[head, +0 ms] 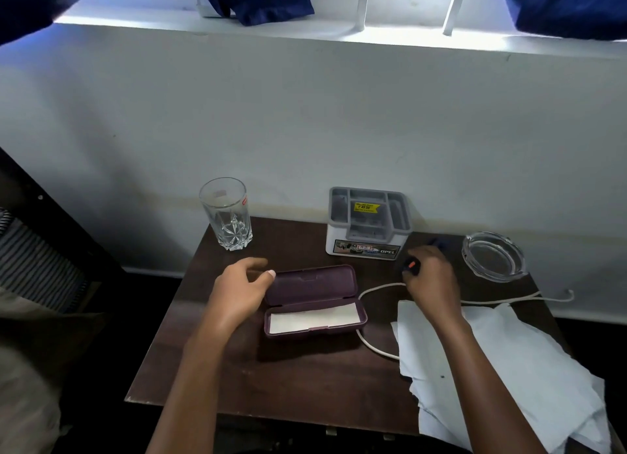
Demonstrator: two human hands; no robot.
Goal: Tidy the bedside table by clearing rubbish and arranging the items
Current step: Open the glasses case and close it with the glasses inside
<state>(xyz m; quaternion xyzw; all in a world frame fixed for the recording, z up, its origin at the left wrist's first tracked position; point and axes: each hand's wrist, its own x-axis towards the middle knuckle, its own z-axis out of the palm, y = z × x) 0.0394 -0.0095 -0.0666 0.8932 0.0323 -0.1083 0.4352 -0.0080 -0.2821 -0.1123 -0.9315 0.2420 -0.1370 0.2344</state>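
A purple case (314, 299) lies open in the middle of the dark wooden bedside table (237, 368), with a white cloth inside its lower half. My left hand (239, 292) rests at the case's left end, thumb touching the lid, fingers apart. My right hand (429, 277) is closed on a small dark object with an orange spot (411, 266), just right of a grey organiser (369, 224). A white cable (373, 289) loops under that hand. Crumpled white tissue paper (509, 368) covers the table's right front.
An empty drinking glass (229, 214) stands at the back left. A clear glass ashtray (492, 255) sits at the back right. The wall runs directly behind the table. A bed frame and striped fabric lie to the left.
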